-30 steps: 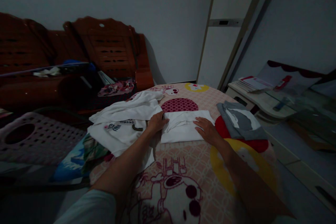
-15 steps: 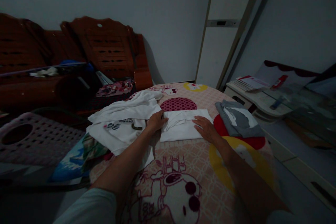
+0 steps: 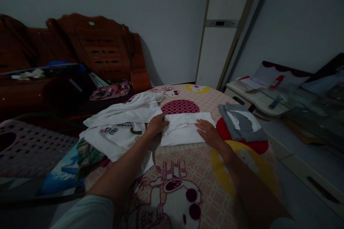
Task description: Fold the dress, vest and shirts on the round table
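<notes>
A white garment (image 3: 185, 134), folded into a flat rectangle, lies on the round table's patterned cloth (image 3: 217, 171). At its left edge is my left hand (image 3: 156, 124), thumb on top and fingers bent around the edge, partly hidden. My right hand (image 3: 209, 131) rests on the garment's right end with its fingers spread. Left of the folded piece sits a loose heap of white clothes (image 3: 120, 114), one with a dark printed design. To the right lies a folded grey garment (image 3: 242, 121) with a white patch.
Behind the table on the left stands a carved wooden bench (image 3: 104, 53) with cloth items on it. A pink woven plastic chair (image 3: 34, 150) is at the left. A low cabinet (image 3: 247, 94) with papers stands on the right, near a tall white appliance (image 3: 217, 50).
The view has turned slightly right, so everything sits a little further left. Both hands keep their places on the folded white garment, which looks the same.
</notes>
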A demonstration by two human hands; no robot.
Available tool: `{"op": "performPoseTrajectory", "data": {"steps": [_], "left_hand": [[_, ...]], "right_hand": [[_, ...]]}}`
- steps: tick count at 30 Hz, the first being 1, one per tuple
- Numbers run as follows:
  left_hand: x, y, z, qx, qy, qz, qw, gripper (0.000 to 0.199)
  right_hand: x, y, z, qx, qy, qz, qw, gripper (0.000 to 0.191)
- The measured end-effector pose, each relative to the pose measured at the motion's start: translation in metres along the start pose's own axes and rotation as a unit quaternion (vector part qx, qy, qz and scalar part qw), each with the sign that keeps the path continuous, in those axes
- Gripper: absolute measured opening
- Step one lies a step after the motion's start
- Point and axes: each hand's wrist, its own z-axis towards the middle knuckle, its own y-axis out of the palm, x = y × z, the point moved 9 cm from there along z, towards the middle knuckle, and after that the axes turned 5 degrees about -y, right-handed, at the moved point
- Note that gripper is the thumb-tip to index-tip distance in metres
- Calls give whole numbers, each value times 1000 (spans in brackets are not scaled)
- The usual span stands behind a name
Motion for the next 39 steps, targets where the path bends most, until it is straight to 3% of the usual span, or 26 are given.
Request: {"op": "performPoseTrajectory", "data": {"steps": [13, 31, 39], "left_hand": [[21, 5, 5, -12, 20, -3, 1000, 43], [27, 7, 7, -5, 32, -15, 999, 44], [37, 12, 7, -31, 34, -6, 999, 48]], "right_hand": [[0, -11, -7, -3, 16, -9, 1000, 34], [1, -13, -11, -5, 21, -29, 999, 34], [4, -17, -20, -9, 29, -28, 999, 36]]}}
